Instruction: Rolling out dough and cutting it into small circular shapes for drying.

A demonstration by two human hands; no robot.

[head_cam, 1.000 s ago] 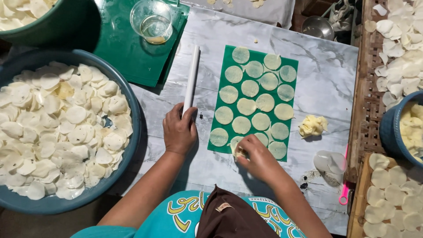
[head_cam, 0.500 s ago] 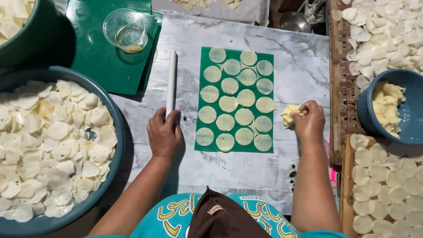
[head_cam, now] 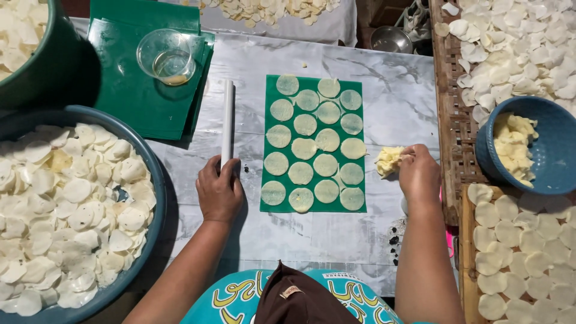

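A green mat (head_cam: pixel 312 203) lies on the marble-patterned board (head_cam: pixel 390 102), covered with several thin round dough discs (head_cam: pixel 305 124). My left hand (head_cam: pixel 219 191) rests flat on the near end of a white rolling tube (head_cam: pixel 227 123), just left of the mat. My right hand (head_cam: pixel 418 174) is right of the mat, its fingers pinching a pale yellow dough lump (head_cam: pixel 389 160) that lies on the board.
A large blue basin (head_cam: pixel 157 198) full of pale discs fills the left. A clear cup (head_cam: pixel 165 57) stands on green sheets (head_cam: pixel 138 102). At right, a blue bowl (head_cam: pixel 552 156) holds dough, beside a woven tray (head_cam: pixel 456 126) and a wooden board (head_cam: pixel 467 288) of discs.
My right hand moved from the mat's near edge to the dough lump at the right and stays on it. The left hand stayed at the tube's end.
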